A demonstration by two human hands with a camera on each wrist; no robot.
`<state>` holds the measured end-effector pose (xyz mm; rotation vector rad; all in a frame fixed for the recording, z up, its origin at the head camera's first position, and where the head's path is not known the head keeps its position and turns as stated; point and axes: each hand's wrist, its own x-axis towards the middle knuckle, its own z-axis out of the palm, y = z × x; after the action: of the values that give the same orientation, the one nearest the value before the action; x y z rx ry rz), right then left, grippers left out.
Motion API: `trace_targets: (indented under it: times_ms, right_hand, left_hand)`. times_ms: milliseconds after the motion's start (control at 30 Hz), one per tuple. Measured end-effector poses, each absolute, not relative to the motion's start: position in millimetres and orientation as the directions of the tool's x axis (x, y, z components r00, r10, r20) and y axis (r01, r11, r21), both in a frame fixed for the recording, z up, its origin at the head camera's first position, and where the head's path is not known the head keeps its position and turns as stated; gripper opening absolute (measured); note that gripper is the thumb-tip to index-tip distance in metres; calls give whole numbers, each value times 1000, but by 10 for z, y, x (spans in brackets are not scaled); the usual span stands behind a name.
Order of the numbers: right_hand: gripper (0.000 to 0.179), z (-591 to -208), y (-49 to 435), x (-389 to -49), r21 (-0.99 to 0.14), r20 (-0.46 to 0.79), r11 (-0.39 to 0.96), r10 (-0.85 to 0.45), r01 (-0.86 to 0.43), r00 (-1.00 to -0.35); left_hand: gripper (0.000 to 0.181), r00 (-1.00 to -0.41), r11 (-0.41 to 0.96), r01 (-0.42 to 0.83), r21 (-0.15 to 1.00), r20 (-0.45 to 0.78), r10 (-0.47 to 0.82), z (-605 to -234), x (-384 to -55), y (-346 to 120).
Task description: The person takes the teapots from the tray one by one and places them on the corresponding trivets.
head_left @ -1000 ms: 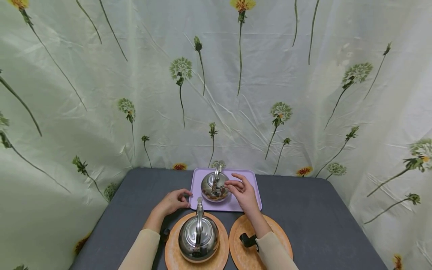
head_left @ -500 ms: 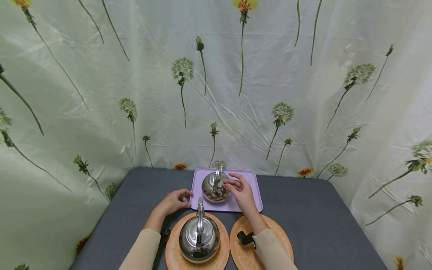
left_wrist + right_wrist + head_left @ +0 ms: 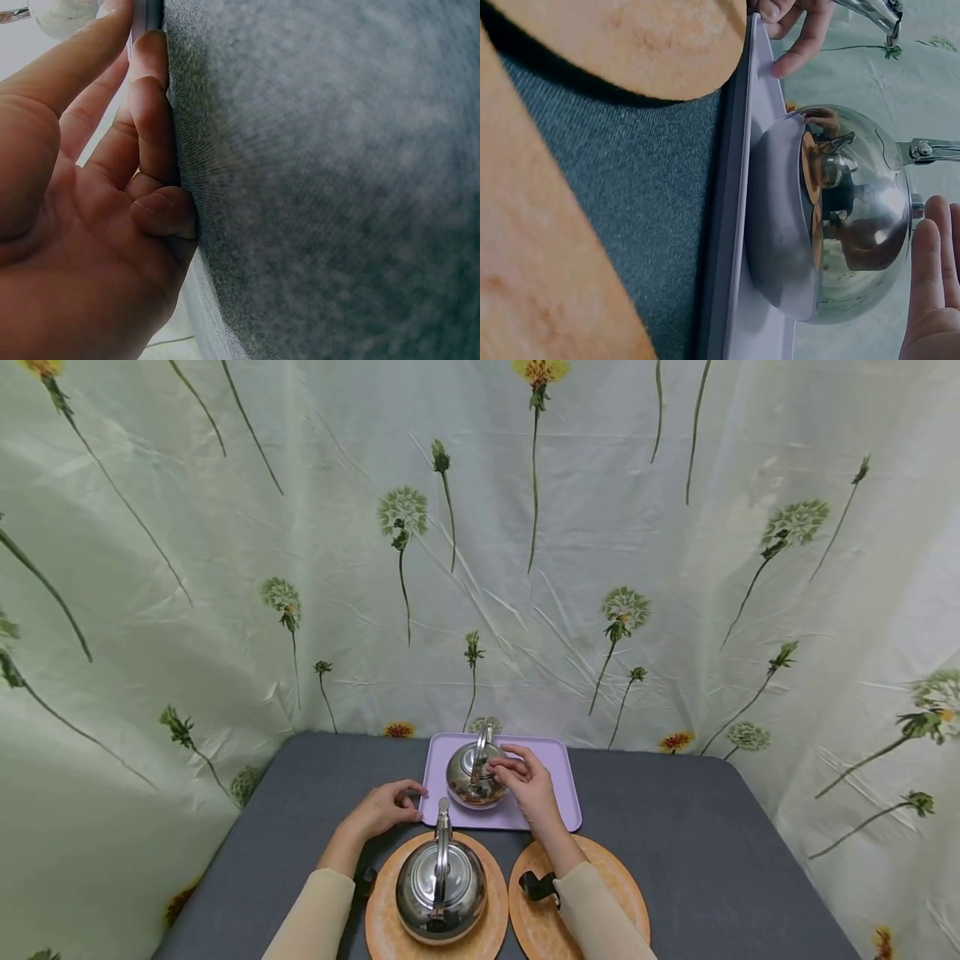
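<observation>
A shiny steel kettle (image 3: 462,783) stands upright on a lilac tray (image 3: 553,764) at the back of the table. My left hand (image 3: 384,807) holds the tray's left edge near its front corner, thumb and fingers at the rim. In the right wrist view, the kettle's lid knob (image 3: 917,205) sticks out beside the fingertips (image 3: 934,208) of my right hand (image 3: 531,787). That hand hovers over the lid, fingers extended and gripping nothing. The kettle's handle (image 3: 932,151) rises on the far side of the knob.
A second steel kettle (image 3: 467,902) sits nearer to me on a round orange-brown board (image 3: 381,902). Another round board (image 3: 618,893) lies to its right, under my right forearm. Behind the dark grey table (image 3: 682,843) hangs a flower-print curtain (image 3: 345,568).
My right hand has moved left across the lid of the back kettle, closer to its knob and handle. The left hand stays at the tray's edge.
</observation>
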<state>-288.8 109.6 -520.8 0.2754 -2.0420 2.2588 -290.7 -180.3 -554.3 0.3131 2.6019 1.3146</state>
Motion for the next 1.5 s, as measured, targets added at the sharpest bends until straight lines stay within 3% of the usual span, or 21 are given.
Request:
trace_targets:
  times_ms: [1500]
  right_hand:
    - [43, -5128, 908, -2932, -983, 180, -59, -107, -174, -978]
  left_hand:
    - [34, -954, 572, 72, 817, -110, 278, -5513, -2878, -1796]
